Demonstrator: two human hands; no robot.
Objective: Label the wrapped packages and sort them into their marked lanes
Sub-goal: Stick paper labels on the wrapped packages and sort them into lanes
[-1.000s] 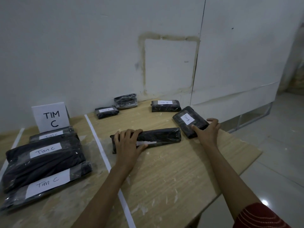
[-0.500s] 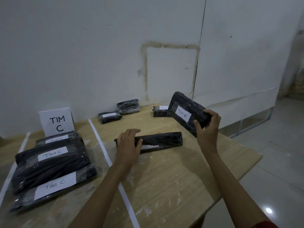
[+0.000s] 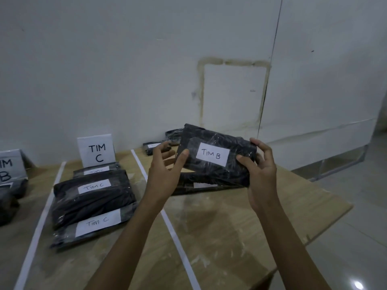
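Note:
A black wrapped package (image 3: pixel 217 172) with a white label reading TIM B is held up above the table. My right hand (image 3: pixel 261 170) grips its right end. My left hand (image 3: pixel 165 164) holds its left edge, thumb on the front. Under it a long black package (image 3: pixel 201 186) lies on the wood. A stack of black packages labelled TIM C (image 3: pixel 92 197) fills the lane before the TIM C sign (image 3: pixel 96 151). At the far left stands a TIM B sign (image 3: pixel 9 166) with dark packages (image 3: pixel 8 197) in front.
White tape lines (image 3: pixel 167 222) split the wooden table (image 3: pixel 240 227) into lanes. More small black packages (image 3: pixel 150 146) lie at the back near the white wall. The table's right edge drops off to a tiled floor (image 3: pixel 356 237).
My right hand lifted the TIM B package off the table and brought it left. My left hand left the long package and took the raised package's left edge. The view shifted left.

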